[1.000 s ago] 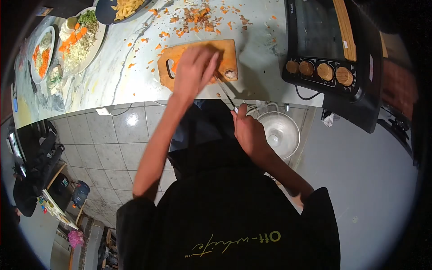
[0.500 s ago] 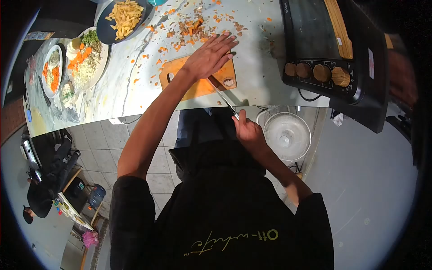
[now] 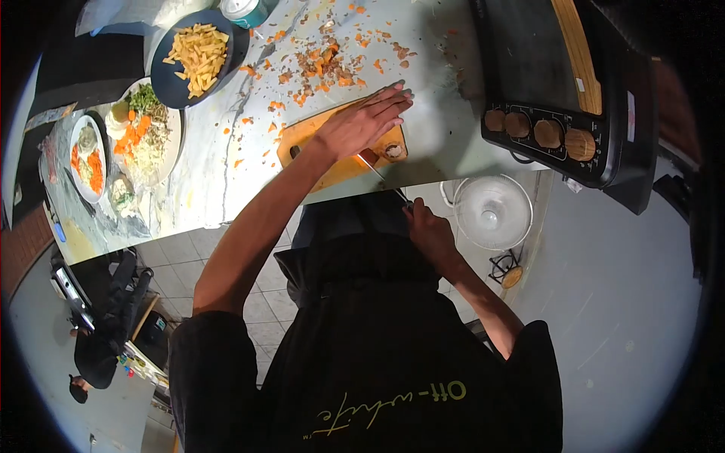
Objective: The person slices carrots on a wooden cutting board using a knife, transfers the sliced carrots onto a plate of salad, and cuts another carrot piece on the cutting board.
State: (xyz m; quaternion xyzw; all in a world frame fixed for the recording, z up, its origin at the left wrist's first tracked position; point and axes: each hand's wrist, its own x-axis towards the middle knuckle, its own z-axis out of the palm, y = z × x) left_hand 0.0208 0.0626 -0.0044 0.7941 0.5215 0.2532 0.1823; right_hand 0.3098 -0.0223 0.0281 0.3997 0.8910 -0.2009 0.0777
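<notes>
My left hand lies flat with fingers stretched out over the orange cutting board. What is under its palm is hidden. My right hand is closed round the handle of a knife near the counter's front edge. The knife's blade points up and left onto the board, its tip end disappearing near my left palm. A small pale piece sits at the board's right end.
Orange and brown peelings are scattered behind the board. To the left are a dark bowl of cut fries, a plate of chopped vegetables and a smaller oval plate. A black oven stands right. A clear basin is below the counter.
The whole view has shifted, showing more of the counter's left side. My right hand has drawn the knife slightly back towards my body. My left hand stays flat over the board.
</notes>
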